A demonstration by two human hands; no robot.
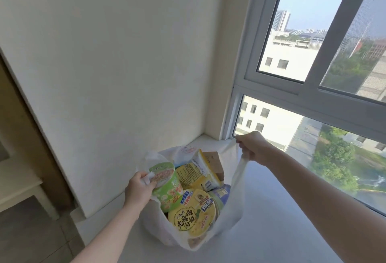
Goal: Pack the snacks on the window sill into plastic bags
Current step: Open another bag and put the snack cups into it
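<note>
A white plastic bag (pixel 231 204) stands on the window sill (pixel 271 221), stuffed with snacks. Inside lie a green noodle cup (pixel 167 187), a yellow noodle bowl (pixel 192 214), a yellow packet (pixel 198 175), a blue-lidded cup (pixel 221 196) and a brown box (pixel 215 162). My left hand (pixel 140 187) grips the bag's left handle beside the green cup. My right hand (pixel 253 147) grips the right handle and holds it pulled up and out toward the window.
A white wall (pixel 114 74) rises directly behind and left of the bag. The window glass and frame (pixel 313 95) close off the right side. The sill's front edge drops to a tiled floor (pixel 31 237) at lower left, near a pale piece of furniture (pixel 18 189).
</note>
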